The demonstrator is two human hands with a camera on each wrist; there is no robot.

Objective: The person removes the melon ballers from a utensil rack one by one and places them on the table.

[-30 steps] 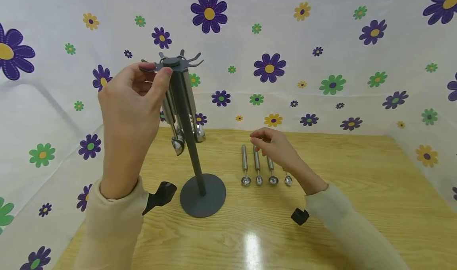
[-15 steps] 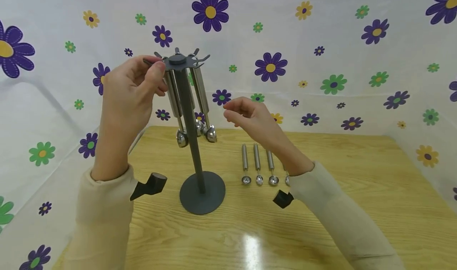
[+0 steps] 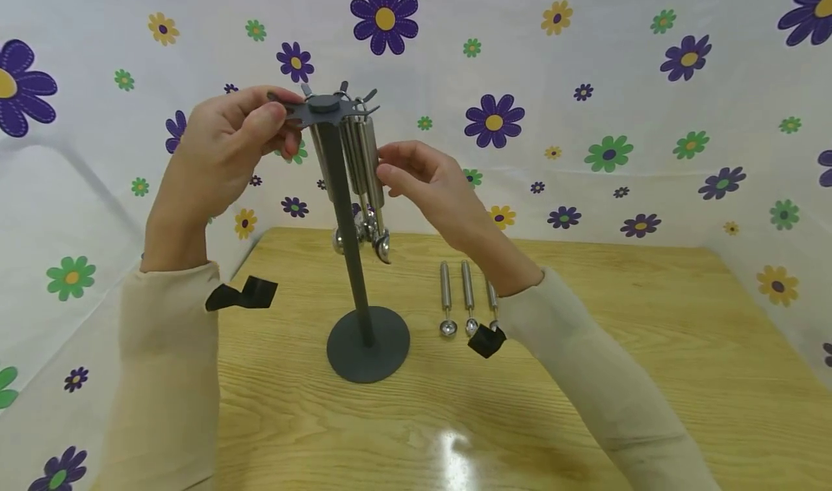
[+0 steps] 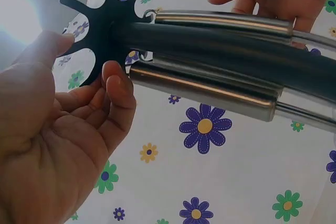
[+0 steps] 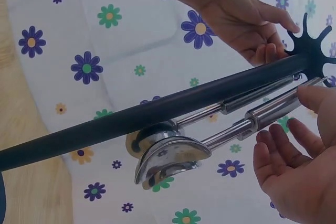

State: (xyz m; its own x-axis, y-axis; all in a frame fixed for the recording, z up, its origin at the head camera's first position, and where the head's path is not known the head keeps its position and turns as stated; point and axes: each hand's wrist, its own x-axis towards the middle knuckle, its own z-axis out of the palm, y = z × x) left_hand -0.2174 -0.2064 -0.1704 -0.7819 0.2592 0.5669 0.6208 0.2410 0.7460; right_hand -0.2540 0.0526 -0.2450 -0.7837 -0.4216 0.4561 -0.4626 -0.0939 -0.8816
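A dark grey utensil stand with a ring of hook arms on top stands upright on the table. My left hand pinches one hook arm between thumb and fingers, plainest in the left wrist view. Several small steel scoops with tubular handles hang from the hooks on the far and right sides. My right hand is beside the nearest hanging scoop. In the right wrist view its thumb lies at that scoop's handle, while the other fingers stay loosely bent below; firm contact is unclear.
More steel scoops lie in a row on the wooden table; a left one shows whole, others are partly behind my right forearm. The stand's round base rests left of them. A flower-patterned cloth hangs behind.
The stand's top has turned, bringing the hanging scoops round to the right side. My right hand has risen leftward from above the table scoops to the hanging ones. My left hand keeps the hook arm.
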